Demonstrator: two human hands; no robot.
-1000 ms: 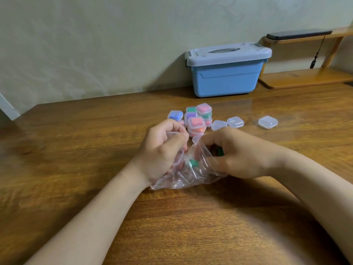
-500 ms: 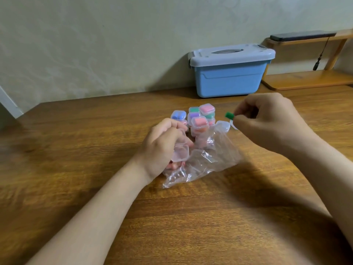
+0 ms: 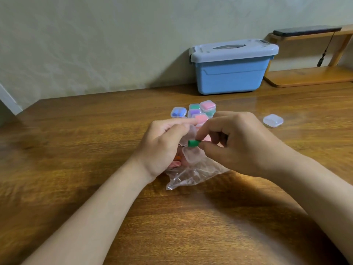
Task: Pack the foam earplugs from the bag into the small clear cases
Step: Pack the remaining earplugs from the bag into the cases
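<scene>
One head-worn view looks forward and down, close over the wooden table, wall behind, perhaps slightly tilted.

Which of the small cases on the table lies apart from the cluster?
The empty clear case, alone right of the right hand; the others, holding coloured earplugs, are clustered behind the hands.

The right hand has brought the green earplug down from two o'clock to the open case held by the left hand.

bag on table, filled cases behind, bin beyond
</scene>
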